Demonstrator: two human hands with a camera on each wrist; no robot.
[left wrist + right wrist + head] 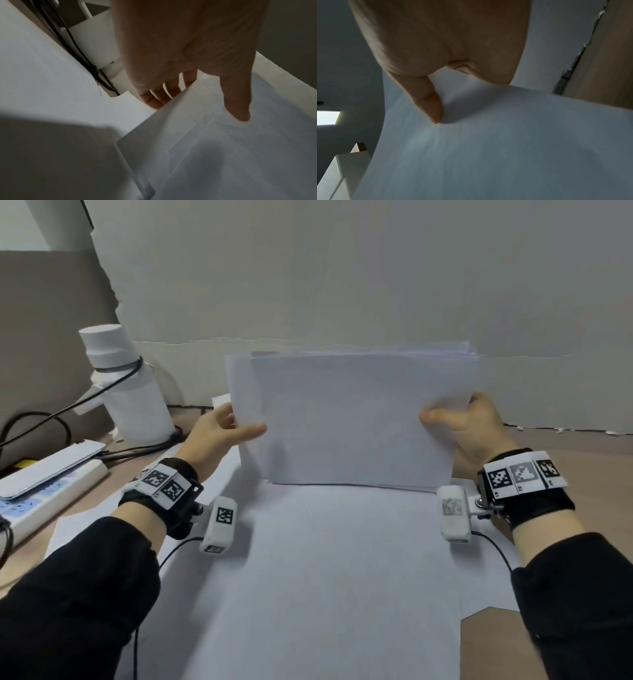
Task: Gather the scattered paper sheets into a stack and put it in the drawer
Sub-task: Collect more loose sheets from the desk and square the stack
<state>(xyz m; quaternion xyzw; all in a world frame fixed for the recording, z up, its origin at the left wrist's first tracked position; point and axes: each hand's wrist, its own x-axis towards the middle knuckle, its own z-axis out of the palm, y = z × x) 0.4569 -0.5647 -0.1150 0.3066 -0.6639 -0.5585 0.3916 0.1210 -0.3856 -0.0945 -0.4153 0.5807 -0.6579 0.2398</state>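
Held upright near the middle of the wooden surface [548,446]: a stack of white paper sheets [356,419], lower edge touching a large white sheet [325,577] lying flat beneath, top edges uneven and one sheet jutting out on the left side. Left hand [219,433] at the stack's left edge, thumb across the front face and fingers [159,96] behind, pinching the stack [223,148] between them. Right hand [476,426] at the right edge, grip likewise a pinch, thumb pressed onto the front of the stack [488,148] with the fingers hidden behind the paper. Probably the squaring step: gathering largely done, edges being knocked level against the surface. Still flat on the surface, the large white sheet and more white paper [89,525] showing toward the left edge, so gathering perhaps not complete. No drawer visible in any view. Next, most likely: loosening the pinch a little so the sheets can slide and settle level, tapping the lower edge, then tightening again before carrying toward the drawer. Worth watching: the jutting left sheet, liable to slip free if the pinch slackens too far. At the left edge, a white plastic bottle [126,385] wrapped by a black cable [61,412], and a white power strip [51,491] under a flat grey device [51,467].
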